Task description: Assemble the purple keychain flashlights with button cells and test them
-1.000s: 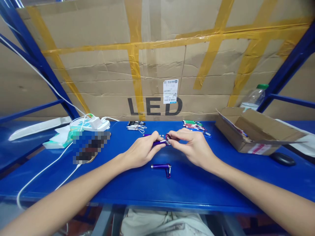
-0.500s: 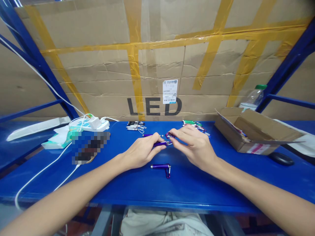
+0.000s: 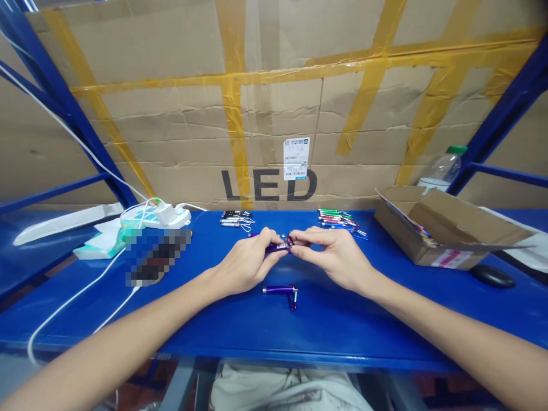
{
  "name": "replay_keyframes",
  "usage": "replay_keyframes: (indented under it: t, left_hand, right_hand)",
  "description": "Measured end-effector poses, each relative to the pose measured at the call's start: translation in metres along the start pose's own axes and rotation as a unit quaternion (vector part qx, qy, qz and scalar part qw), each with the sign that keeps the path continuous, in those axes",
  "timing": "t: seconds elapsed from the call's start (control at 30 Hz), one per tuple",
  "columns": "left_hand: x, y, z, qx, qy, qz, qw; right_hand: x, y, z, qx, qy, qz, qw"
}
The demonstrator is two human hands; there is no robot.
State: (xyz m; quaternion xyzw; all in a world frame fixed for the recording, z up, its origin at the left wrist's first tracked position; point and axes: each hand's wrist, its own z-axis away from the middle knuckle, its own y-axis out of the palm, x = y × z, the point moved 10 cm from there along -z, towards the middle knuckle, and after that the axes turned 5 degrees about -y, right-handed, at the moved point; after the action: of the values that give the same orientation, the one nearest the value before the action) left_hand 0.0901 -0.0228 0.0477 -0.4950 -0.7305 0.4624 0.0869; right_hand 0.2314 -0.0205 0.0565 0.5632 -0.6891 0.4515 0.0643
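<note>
My left hand [image 3: 244, 261] is closed around a slim purple keychain flashlight [image 3: 277, 248], its end poking out to the right. At that end my right hand [image 3: 340, 256] pinches a small dark purple carabiner clip [image 3: 289, 240] between thumb and fingers. Clip and flashlight end meet; whether they are hooked together I cannot tell. Another purple flashlight [image 3: 279, 290], with its clip hanging down, lies on the blue table [image 3: 231, 325] in front of my hands. Part of a further purple tube [image 3: 253, 234] shows behind my left hand.
Black and silver flashlights [image 3: 236, 219] lie at the back; green, red and blue ones [image 3: 338, 220] lie right of them. To the right are an open carton [image 3: 428, 251], a black mouse [image 3: 492, 276] and a bottle [image 3: 447, 166]. A power strip [image 3: 182, 218] and cables are left.
My right hand has lowered and moved slightly left, bringing the clip down against the flashlight's end. The left hand keeps its hold in nearly the same place.
</note>
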Motion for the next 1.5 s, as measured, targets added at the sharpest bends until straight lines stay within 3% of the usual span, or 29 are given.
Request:
replay_keyframes:
  t: [0.13,0.27,0.47,0.7,0.83,0.97,1.1,1.27,1.5]
  left_hand:
    - [0.011,-0.003,-0.003,-0.004,-0.05,-0.023,0.998]
    - [0.021,0.0,-0.007,0.033,-0.076,-0.051,0.995]
    - [0.01,0.026,0.0,0.165,-0.005,-0.035,0.986]
    - [0.001,0.033,0.005,0.205,0.017,-0.027,0.978]
    - [0.017,0.021,-0.002,0.145,-0.012,-0.092,0.985]
    - [0.044,0.013,-0.004,0.092,-0.065,-0.196,0.974]
    - [0.059,0.023,0.002,0.12,-0.068,-0.228,0.964]
    - [0.055,0.021,0.0,0.109,-0.077,-0.181,0.974]
    - [0.038,-0.003,-0.008,0.007,-0.111,-0.068,0.991]
  right_hand:
    - [-0.001,-0.001,0.0,0.01,-0.023,0.051,0.998]
    - [-0.004,-0.003,-0.001,0.003,-0.035,0.103,0.994]
    - [-0.015,-0.004,-0.003,0.0,0.007,0.077,0.997]
    - [-0.02,-0.004,-0.003,0.01,0.008,0.131,0.991]
    - [-0.026,0.008,0.0,0.059,-0.033,0.215,0.974]
    - [-0.036,0.023,0.008,0.127,-0.058,0.254,0.957]
    - [-0.043,0.032,0.013,0.176,-0.053,0.264,0.947]
    - [-0.043,0.031,0.011,0.183,-0.056,0.29,0.938]
    - [-0.036,0.032,0.009,0.191,-0.048,0.269,0.943]
